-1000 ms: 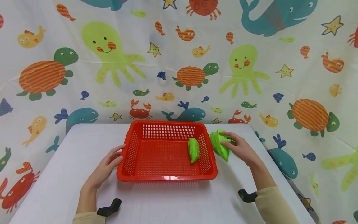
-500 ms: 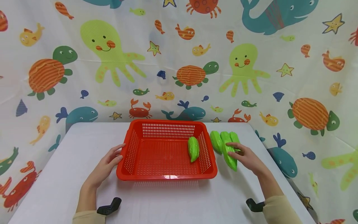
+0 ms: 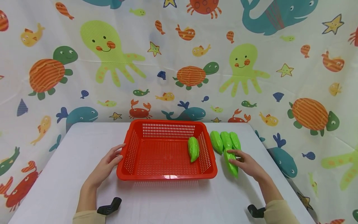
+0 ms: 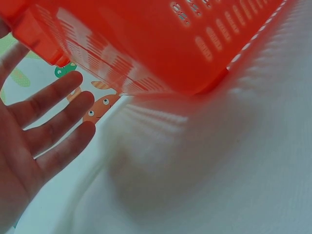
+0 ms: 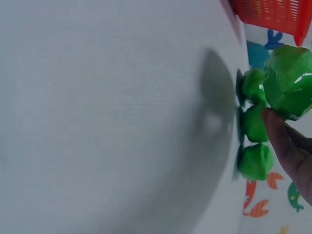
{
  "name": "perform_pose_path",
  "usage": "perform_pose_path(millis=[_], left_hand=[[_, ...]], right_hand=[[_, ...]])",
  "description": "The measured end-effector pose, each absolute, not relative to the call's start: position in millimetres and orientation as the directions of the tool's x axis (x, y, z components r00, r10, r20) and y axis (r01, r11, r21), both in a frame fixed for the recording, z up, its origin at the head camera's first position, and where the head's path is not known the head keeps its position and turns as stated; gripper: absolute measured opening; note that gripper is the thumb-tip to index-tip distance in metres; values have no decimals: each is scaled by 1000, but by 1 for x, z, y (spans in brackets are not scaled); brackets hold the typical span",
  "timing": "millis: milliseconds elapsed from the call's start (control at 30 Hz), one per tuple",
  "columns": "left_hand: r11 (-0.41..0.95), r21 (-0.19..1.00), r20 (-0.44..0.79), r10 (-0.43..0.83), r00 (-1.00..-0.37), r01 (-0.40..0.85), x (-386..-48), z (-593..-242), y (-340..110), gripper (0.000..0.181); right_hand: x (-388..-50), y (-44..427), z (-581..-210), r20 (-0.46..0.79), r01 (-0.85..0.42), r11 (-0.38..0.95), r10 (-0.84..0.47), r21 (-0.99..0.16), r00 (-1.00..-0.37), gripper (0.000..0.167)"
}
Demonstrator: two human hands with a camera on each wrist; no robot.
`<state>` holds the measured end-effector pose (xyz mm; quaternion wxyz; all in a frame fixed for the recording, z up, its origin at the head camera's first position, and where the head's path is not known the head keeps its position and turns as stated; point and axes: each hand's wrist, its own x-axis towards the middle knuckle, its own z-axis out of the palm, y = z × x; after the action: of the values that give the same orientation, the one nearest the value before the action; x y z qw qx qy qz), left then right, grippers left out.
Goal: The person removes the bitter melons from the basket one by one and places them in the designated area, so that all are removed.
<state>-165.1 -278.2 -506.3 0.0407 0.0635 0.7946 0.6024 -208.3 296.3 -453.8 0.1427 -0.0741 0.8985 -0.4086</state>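
My right hand [image 3: 246, 163] holds a bright green bitter melon [image 3: 231, 165] between thumb and fingers, to the right of the red basket [image 3: 167, 177]. In the right wrist view the held melon [image 5: 290, 83] is raised off the table, nearer the camera than the others. Three more bitter melons [image 3: 216, 142] lie side by side on the table just beyond it. One bitter melon [image 3: 193, 149] lies inside the basket near its right wall. My left hand [image 3: 107, 165] is at the basket's left rim; in the left wrist view its fingers [image 4: 53, 122] are spread and fairly straight.
The white table [image 3: 179, 205] ends at a curtain [image 3: 167, 56] printed with sea animals. The basket stands in the middle towards the back, with perforated walls. A black wrist camera [image 3: 109, 206] is on the left wrist, another [image 3: 255, 211] on the right.
My right hand has drawn the held bitter melon towards me and slightly right, away from the others, which now show as three in a row. The left hand and basket stay put.
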Motion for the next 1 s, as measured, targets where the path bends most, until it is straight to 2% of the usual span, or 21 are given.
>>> perform_pose_path(millis=[1000], left_hand=[[279,959,15,140,-990,54,-165,-505,-278,57]], right_hand=[[-208,291,-476,-239,14,694,-229,-720,-944,48]])
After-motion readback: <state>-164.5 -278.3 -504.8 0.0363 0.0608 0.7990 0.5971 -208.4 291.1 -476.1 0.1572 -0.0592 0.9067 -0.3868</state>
